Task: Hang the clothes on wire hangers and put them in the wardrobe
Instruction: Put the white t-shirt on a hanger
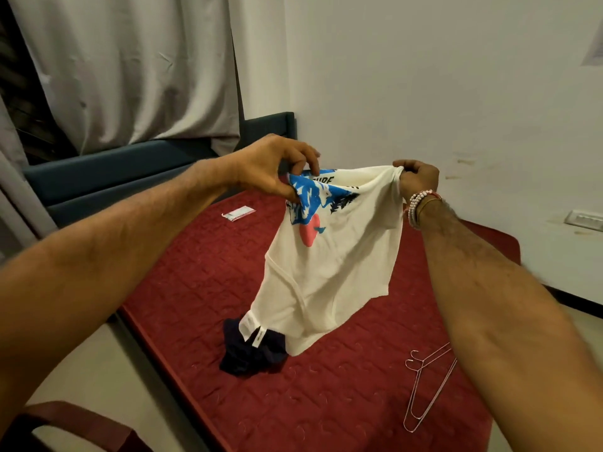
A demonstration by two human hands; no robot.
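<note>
A white T-shirt (329, 269) with a blue, black and pink print hangs in the air above the red bed cover (326, 402). My left hand (274, 168) pinches its printed part at the top left. My right hand (416, 179) grips a bunched edge at the top right. The shirt's collar and label hang at the bottom. Under it, a dark navy garment (251, 357) lies crumpled on the bed. Thin wire hangers (427, 383) lie on the bed at the right, partly hidden by my right forearm.
A small white packet (237, 213) lies on the bed near the dark blue headboard (130, 171). Grey curtains (130, 70) hang at the back left, a white wall stands behind. A dark red chair back (81, 425) shows at the bottom left.
</note>
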